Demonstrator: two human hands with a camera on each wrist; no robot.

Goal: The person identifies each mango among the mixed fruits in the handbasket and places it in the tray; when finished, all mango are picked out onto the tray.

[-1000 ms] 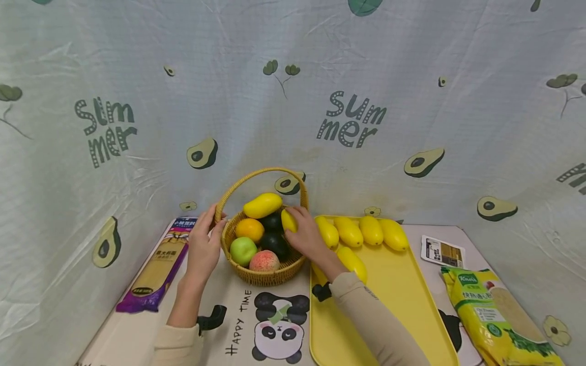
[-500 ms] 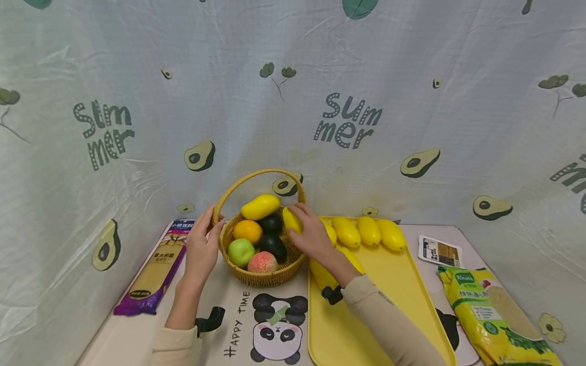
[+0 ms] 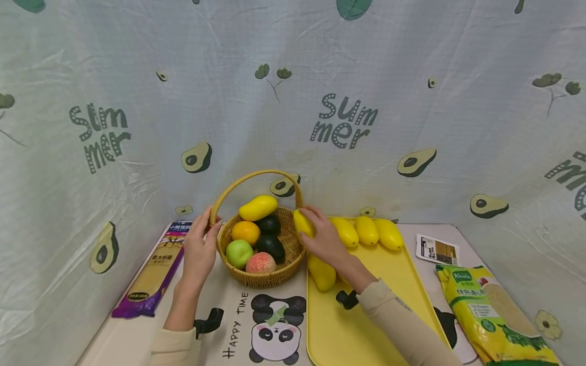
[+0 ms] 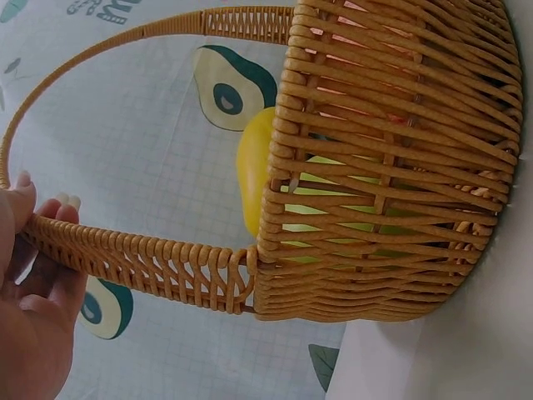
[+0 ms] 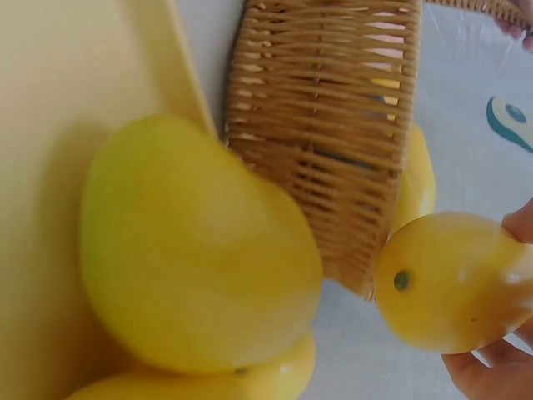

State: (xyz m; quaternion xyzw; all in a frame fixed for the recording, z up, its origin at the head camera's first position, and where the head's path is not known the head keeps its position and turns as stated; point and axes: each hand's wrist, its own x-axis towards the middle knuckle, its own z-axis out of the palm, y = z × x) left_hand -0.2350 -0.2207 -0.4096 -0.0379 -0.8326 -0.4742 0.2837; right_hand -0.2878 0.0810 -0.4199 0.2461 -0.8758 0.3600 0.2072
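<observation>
A wicker basket (image 3: 263, 279) with a tall arched handle holds a yellow mango (image 3: 258, 207), an orange (image 3: 245, 233), a green apple (image 3: 239, 254), a peach (image 3: 261, 263) and two dark avocados (image 3: 271, 247). My left hand (image 3: 200, 249) grips the left foot of the handle; the left wrist view shows thumb and fingers (image 4: 62, 279) on either side of it. At the basket's right rim, my right hand (image 3: 322, 236) holds another mango (image 3: 303, 223). Its stem end faces the right wrist camera, and this mango (image 5: 450, 283) overlaps the rim there.
Right of the basket lies a yellow tray (image 3: 366, 315) with several mangoes along its back edge and one mango (image 3: 322, 274) at its left side. A purple noodle pack (image 3: 153, 274) is at left. A Knorr bag (image 3: 494, 315) and a small pack (image 3: 437, 250) lie at right.
My right hand has drawn the mango rightward from inside the basket to its right rim, uncovering the basket's woven inner wall. My left hand keeps its hold on the handle.
</observation>
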